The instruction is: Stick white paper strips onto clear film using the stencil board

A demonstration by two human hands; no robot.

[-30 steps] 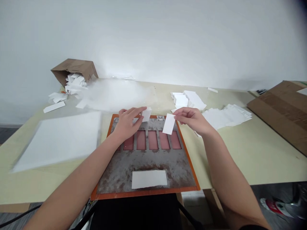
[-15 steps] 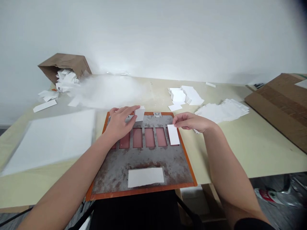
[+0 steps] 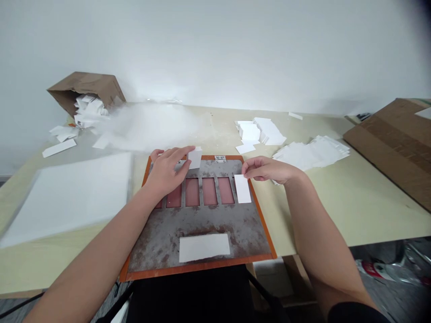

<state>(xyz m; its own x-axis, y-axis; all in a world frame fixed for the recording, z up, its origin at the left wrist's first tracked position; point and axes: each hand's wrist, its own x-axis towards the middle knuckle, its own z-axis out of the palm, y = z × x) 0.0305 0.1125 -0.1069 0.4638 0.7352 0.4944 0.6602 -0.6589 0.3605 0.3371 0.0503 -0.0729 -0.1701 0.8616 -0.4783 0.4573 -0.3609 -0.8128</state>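
Note:
A grey metal plate (image 3: 198, 220) with an orange border lies at the table's front edge, hinged at its far side. Across it runs a row of rectangular slots (image 3: 192, 192) with a pinkish bottom. Between thumb and fingers my left hand (image 3: 168, 172) holds white cards (image 3: 194, 158) above the plate's far part; how many I cannot tell. My right hand (image 3: 264, 169) pinches one white card (image 3: 242, 188) by its far end, and the card covers the rightmost slot. A white strip of card (image 3: 204, 247) lies on the near part of the plate.
White card stacks (image 3: 261, 131) and a fanned pile of cards (image 3: 313, 153) lie at the back right, near a cardboard box (image 3: 393, 148). On the left are a white sheet (image 3: 70, 193) and a tipped paper bag (image 3: 104, 87) spilling white pieces. A plastic bottle (image 3: 380, 271) is below the table.
The view has shifted slightly. The card in my right hand now covers the rightmost slot almost fully. My left hand has stayed nearly still with its cards.

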